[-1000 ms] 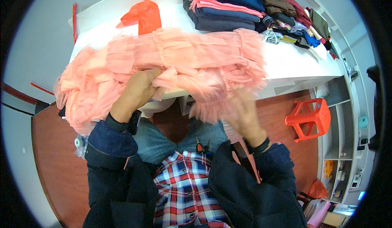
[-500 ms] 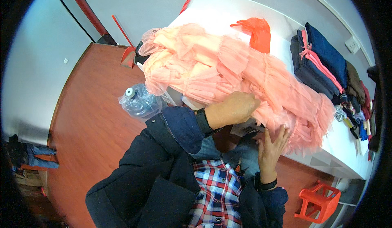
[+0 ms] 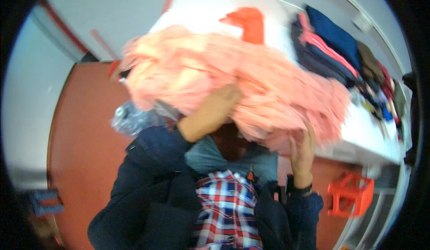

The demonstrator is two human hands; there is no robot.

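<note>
A peach-pink ruffled tulle dress point(image 3: 268, 86) lies heaped along the white table point(image 3: 190, 4), its near edge hanging over the front. My left hand point(image 3: 217, 109) reaches into the middle of its near side, fingers closed on the tulle; motion blurs them. At the near right hem, my right hand point(image 3: 303, 149) touches the fabric with fingers stretched and thumb apart. An orange-red piece of cloth or plastic point(image 3: 253, 25) lies behind the dress.
Folded dark clothes point(image 3: 333, 39) with a pink strip are stacked at the back right, beside small mixed items point(image 3: 380, 98). A clear plastic bag point(image 3: 134, 120) is at the left below the table. An orange-red stool point(image 3: 351, 194) stands on the floor at the lower right.
The view has shifted and blurred. My left hand has moved left along the dress's near side. My right hand stays at the hem, which now lies between its thumb and fingers.
</note>
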